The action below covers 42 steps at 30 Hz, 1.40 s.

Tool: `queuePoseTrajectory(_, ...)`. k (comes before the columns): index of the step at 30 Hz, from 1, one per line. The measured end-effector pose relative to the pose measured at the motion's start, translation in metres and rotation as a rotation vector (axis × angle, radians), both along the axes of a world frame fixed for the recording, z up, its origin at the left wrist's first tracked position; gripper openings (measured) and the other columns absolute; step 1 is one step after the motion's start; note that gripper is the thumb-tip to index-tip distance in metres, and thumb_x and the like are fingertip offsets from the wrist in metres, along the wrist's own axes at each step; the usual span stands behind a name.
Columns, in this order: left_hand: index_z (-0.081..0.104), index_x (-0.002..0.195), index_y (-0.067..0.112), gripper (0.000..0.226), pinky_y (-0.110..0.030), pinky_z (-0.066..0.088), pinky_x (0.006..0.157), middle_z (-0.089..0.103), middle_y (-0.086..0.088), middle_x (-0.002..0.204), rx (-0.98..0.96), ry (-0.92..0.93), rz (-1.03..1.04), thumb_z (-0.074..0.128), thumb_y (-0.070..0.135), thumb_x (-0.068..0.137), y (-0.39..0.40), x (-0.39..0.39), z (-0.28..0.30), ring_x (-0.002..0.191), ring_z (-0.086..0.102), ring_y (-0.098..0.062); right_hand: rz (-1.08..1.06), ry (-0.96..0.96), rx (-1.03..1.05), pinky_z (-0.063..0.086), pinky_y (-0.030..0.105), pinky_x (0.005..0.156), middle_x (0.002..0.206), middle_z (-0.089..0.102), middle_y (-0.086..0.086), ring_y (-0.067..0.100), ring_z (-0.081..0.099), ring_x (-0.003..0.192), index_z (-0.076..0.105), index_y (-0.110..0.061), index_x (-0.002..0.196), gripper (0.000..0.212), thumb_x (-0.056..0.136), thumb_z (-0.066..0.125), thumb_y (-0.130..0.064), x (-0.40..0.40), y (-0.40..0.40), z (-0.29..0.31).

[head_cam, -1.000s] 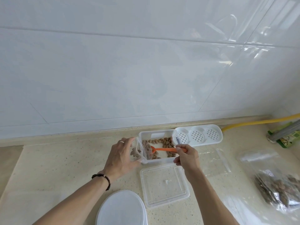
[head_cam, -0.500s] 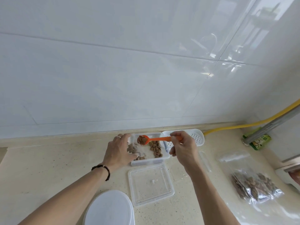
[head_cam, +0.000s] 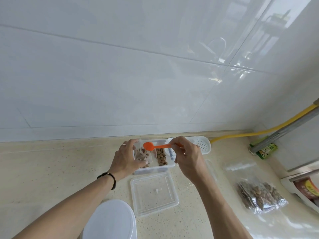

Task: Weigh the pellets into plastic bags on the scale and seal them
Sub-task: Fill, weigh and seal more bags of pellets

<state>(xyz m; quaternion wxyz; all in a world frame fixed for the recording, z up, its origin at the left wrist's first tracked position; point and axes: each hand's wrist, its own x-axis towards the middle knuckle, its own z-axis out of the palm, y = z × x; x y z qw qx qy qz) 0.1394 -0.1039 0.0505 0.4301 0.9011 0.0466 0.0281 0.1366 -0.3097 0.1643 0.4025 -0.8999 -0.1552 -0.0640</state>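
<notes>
A clear plastic container (head_cam: 153,168) with brown pellets (head_cam: 161,156) stands on the counter near the wall. My left hand (head_cam: 126,158) holds a small clear plastic bag (head_cam: 143,155) with some pellets open at the container's left side. My right hand (head_cam: 187,158) pinches the handle of an orange spoon (head_cam: 149,146), whose bowl is turned over above the bag's mouth. A filled, clear bag of pellets (head_cam: 259,195) lies at the right on the counter. The scale is not clearly in view.
A clear lid (head_cam: 153,194) lies in front of the container. A white round lid (head_cam: 110,219) is at the bottom edge. A white perforated tray (head_cam: 202,145) sits behind my right hand. A yellow hose (head_cam: 259,133) runs along the wall at the right.
My right hand has lifted the spoon out of the pellets, carried it left over the bag and turned it over. The camera has turned, so everything sits further left and lower.
</notes>
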Motion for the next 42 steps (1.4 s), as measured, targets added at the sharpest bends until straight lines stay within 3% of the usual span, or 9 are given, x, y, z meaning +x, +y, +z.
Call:
queuePoseTrajectory(6,0.038,0.132,0.026,0.080,-0.033,0.039,0.092,0.046,0.006,0.110,0.002,0.017,0.048,0.081,0.043,0.067,0.009,0.000,-0.009,0.107,0.047,-0.013,-0.243,-0.042,0.128,0.050,0.045,0.050,0.069,0.064,0.000,0.027,0.060,0.051,0.057,-0.030,0.085,0.026,0.097,0.053,-0.007,0.016,-0.002,-0.024)
queuePoseTrajectory(11,0.039,0.135,0.027,0.085,-0.030,0.037,0.094,0.044,0.008,0.111,0.026,0.024,0.051,0.082,0.045,0.064,0.023,-0.004,-0.016,0.109,0.046,-0.011,-0.408,0.133,0.016,0.054,0.047,0.060,0.075,0.064,-0.007,0.026,0.066,0.060,0.061,-0.018,0.094,0.015,0.098,0.048,-0.012,0.028,-0.015,-0.076)
queuePoseTrajectory(15,0.041,0.133,0.026,0.084,-0.032,0.039,0.093,0.044,0.009,0.110,0.080,0.008,0.017,0.082,0.046,0.062,0.026,-0.009,-0.023,0.110,0.048,-0.012,-0.353,0.205,-0.021,0.053,0.046,0.055,0.072,0.066,-0.001,0.026,0.064,0.055,0.056,-0.020,0.092,0.014,0.100,0.047,-0.014,0.032,-0.006,-0.103)
queuePoseTrajectory(20,0.040,0.134,0.026,0.084,-0.029,0.033,0.091,0.043,0.009,0.111,0.090,-0.005,-0.004,0.083,0.043,0.064,0.024,-0.008,-0.020,0.103,0.040,-0.005,-0.176,0.344,0.067,0.041,0.015,0.043,0.074,0.064,0.009,0.018,0.058,0.045,0.059,-0.012,0.086,0.017,0.097,0.049,-0.004,0.032,0.001,-0.100)
queuePoseTrajectory(27,0.038,0.138,0.025,0.090,-0.026,0.033,0.091,0.049,0.003,0.117,0.106,0.003,0.002,0.084,0.047,0.064,0.023,-0.009,-0.020,0.105,0.044,-0.008,-0.229,0.587,0.220,0.046,0.024,0.044,0.085,0.071,0.014,0.017,0.058,0.046,0.062,-0.009,0.094,0.011,0.097,0.052,-0.004,0.032,-0.006,-0.103)
queuePoseTrajectory(30,0.039,0.137,0.024,0.091,-0.027,0.035,0.092,0.050,0.003,0.116,0.124,-0.008,0.008,0.084,0.049,0.062,0.023,-0.008,-0.021,0.109,0.049,-0.010,-0.391,0.602,0.353,0.047,0.025,0.045,0.078,0.067,0.013,0.015,0.057,0.045,0.063,-0.007,0.097,0.011,0.097,0.052,-0.005,0.028,-0.006,-0.104)
queuePoseTrajectory(33,0.042,0.135,0.022,0.090,-0.031,0.040,0.093,0.051,0.004,0.112,0.129,-0.027,0.010,0.085,0.046,0.060,0.022,-0.008,-0.020,0.108,0.052,-0.012,-0.504,0.620,0.465,0.048,0.028,0.049,0.083,0.070,0.014,0.014,0.056,0.045,0.063,-0.008,0.097,0.010,0.097,0.054,-0.006,0.026,-0.009,-0.105)
queuePoseTrajectory(42,0.048,0.127,0.025,0.080,-0.033,0.045,0.087,0.053,0.004,0.102,0.191,-0.035,0.069,0.082,0.051,0.059,0.021,-0.005,-0.015,0.098,0.056,-0.014,-0.554,0.530,0.634,0.045,0.028,0.049,0.083,0.075,0.010,0.016,0.053,0.047,0.060,-0.010,0.096,0.010,0.098,0.052,-0.005,0.030,-0.022,-0.072)
